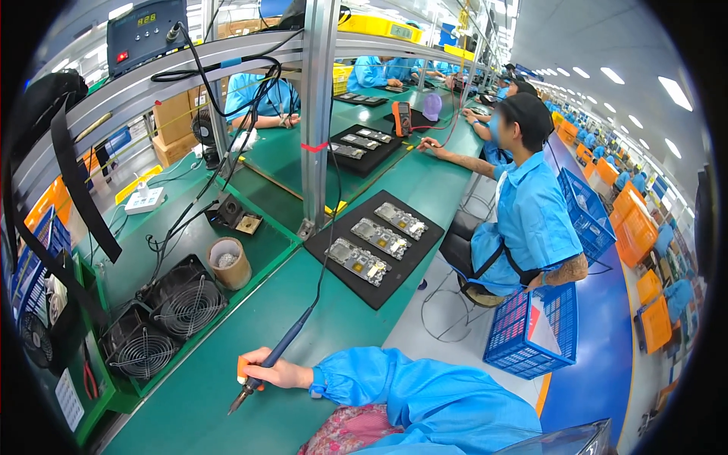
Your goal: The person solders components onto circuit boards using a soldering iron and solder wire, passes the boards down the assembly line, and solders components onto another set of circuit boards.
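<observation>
My right hand [280, 373], in a blue sleeve with orange covers on its fingertips, is closed around a soldering iron [287, 338]. The iron's metal tip points down and left, over or on the green bench surface; contact cannot be made out. A dark cord rises from its blue handle. Beyond the hand, a black mat [399, 265] carries a near circuit board [358, 262], a middle circuit board [381, 238] and a far circuit board [400, 220], all apart from the iron. My left hand is out of the picture.
Left of the iron, a green-edged tray holds guarded fans [189, 307], a brown round tub [230, 274] and an iron stand [241, 218]. A metal post [317, 114] rises behind the mat. On the right sit a co-worker [523, 220] and a blue crate [523, 345].
</observation>
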